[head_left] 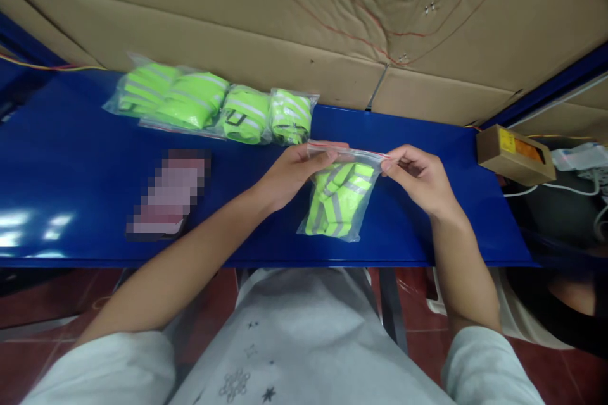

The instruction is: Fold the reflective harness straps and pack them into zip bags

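A clear zip bag (336, 196) with folded neon-yellow fabric and grey reflective strips inside hangs between my hands, over the front part of the blue table. My left hand (304, 168) pinches the top left of the bag near its red zip line, thumb in front. At the top right corner, my right hand (415, 174) pinches the same zip edge between thumb and fingers. Whether the zip is fully closed along its length I cannot tell.
Several similar bags of neon-yellow fabric (192, 98) lie along the back of the blue table (266, 228). A blurred-out phone-like object (168, 196) lies at left. A small cardboard box (515, 155) stands at the right end, beside white cables. Cardboard panels (190, 31) line the back.
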A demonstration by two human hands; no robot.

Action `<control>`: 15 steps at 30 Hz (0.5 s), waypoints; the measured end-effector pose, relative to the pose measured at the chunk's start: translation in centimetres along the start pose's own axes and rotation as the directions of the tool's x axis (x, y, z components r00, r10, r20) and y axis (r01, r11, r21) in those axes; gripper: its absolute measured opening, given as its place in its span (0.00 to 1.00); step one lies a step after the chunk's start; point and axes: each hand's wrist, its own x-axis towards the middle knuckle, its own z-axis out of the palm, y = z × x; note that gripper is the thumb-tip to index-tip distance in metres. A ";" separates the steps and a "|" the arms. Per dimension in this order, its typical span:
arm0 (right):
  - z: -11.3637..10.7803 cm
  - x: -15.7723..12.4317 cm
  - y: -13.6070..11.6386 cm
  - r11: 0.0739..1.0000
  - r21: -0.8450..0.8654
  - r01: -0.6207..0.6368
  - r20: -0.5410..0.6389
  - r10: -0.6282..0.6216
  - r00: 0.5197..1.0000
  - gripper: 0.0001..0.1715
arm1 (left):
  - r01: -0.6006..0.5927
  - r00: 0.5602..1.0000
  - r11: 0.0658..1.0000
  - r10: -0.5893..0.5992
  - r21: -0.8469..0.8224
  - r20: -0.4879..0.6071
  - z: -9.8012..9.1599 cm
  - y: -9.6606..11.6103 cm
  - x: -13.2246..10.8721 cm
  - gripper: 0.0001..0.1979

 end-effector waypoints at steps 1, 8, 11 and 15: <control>-0.1 0.0 0.0 1.000 -0.002 0.000 -0.015 0.000 1.000 0.16 | -0.011 0.999 1.000 0.010 -0.005 -0.043 -0.1 -0.1 0.1 0.20; 0.2 0.1 0.3 0.999 -0.035 -0.008 -0.052 0.006 0.999 0.21 | -0.098 0.977 0.994 0.107 0.057 -0.185 -0.3 -1.1 0.6 0.17; 0.1 0.1 0.3 1.000 -0.021 -0.004 -0.035 0.003 0.999 0.19 | -0.117 0.977 0.990 0.130 0.084 -0.171 -0.2 -1.2 0.6 0.16; 0.4 0.2 -0.2 0.998 0.041 -0.052 -0.006 0.053 0.999 0.18 | -0.144 0.974 0.982 0.162 0.122 -0.158 -0.2 -1.2 0.5 0.16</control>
